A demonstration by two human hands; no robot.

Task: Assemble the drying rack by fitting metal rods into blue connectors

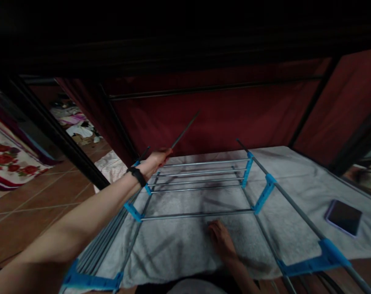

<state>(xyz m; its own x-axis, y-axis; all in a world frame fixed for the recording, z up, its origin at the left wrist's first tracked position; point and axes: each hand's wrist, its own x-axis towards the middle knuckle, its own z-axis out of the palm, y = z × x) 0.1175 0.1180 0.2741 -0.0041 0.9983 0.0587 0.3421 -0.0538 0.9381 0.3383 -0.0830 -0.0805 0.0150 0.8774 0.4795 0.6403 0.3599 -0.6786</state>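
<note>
My left hand (162, 157), with a black band on its wrist, is closed around a thin grey metal rod (185, 130) that slants up and to the right. It reaches over the far left part of a rack frame made of grey tubes (298, 210) and blue plastic brackets (264, 194). Several thin crossbars (200, 188) span the frame's far end, and a thicker one (197, 215) lies nearer. Just below that bar, over the grey blanket, is my right hand (220, 237); its fingers are loosely curled together, and I see nothing in them.
Several loose grey rods (104, 241) lie along the left side. The frame lies on a grey blanket (173, 249). A phone (345, 217) rests on the right. Behind stands a dark red panel (219, 118), and a dark post (65, 139) slants at left over the tiled floor (63, 196).
</note>
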